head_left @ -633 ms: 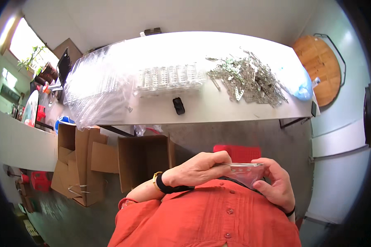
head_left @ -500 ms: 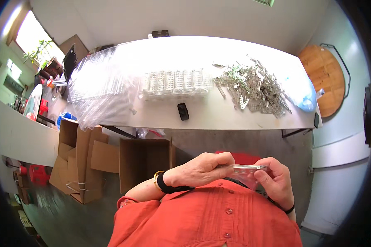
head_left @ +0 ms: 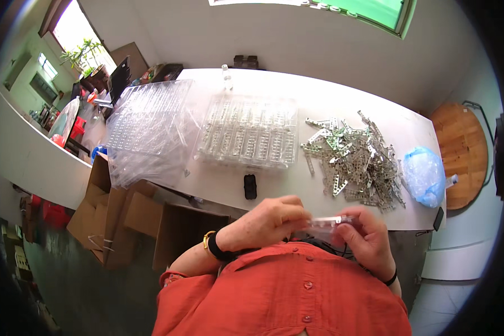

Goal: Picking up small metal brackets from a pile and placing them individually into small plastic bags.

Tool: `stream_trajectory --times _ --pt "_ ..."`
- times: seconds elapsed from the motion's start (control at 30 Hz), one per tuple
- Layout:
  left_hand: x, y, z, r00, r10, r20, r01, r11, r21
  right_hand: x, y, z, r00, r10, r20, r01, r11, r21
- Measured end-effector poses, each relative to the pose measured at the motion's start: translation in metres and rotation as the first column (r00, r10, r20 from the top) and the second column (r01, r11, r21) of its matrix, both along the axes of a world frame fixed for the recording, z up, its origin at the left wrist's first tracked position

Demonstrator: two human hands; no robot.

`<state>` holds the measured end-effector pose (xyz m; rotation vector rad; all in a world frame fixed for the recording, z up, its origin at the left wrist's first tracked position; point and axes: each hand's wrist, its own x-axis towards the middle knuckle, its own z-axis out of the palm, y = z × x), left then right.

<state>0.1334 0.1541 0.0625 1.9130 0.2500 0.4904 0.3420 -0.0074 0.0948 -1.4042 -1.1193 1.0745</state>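
Clear plastic packaging with a bright silvery strip along its upper edge point(head_left: 326, 222) was held between two bare hands, in front of the red shirt point(head_left: 285, 285) and short of the white rectangular table point(head_left: 285, 182). Its left end was pinched by the bent fingers of the left hand point(head_left: 267, 221), which were drawn in close together; the left thumb could not be made out clearly. Its right end was gripped between thumb and forefinger of the right hand point(head_left: 368, 238), with the remaining fingers curled behind. What lay inside could not be told through the blur and glare. For the step in hand, apparently a working of that upper edge, both pinches were judged best made light and level, since thin plastic would probably be creased or bent by a hard squeeze. The lower side was best left facing down, so that anything loose would not be tipped out over the floor. Beyond, on the table, a clear compartmented plastic tray point(head_left: 252, 134) and a heap of perforated silvery metal strips point(head_left: 369, 162) were set apart.
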Motion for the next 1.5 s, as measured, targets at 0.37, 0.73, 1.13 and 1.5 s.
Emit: stream_trajectory --times 0.37,0.73,1.13,1.5 --pt "-0.013 0.246 -0.120 0.441 0.891 -0.112 -0.897 0.441 -0.023 0.061 0.027 -0.012 0.983 -0.159 -0.094 0.146 0.981 -0.130" --pt "0.009 0.406 -0.206 -0.046 0.992 -0.120 -0.817 0.032 0.575 0.074 0.061 -0.014 0.919 -0.392 -0.039 0.363 0.881 -0.302" --pt "0.003 0.474 -0.260 -0.177 0.916 -0.361 -0.739 0.118 0.663 0.081 0.107 -0.021 0.896 -0.437 -0.078 0.362 0.820 -0.444" --pt "-0.001 0.479 -0.267 -0.175 0.849 -0.499 -0.598 0.311 0.739 0.074 0.137 -0.017 0.915 -0.399 -0.058 0.323 0.812 -0.486"
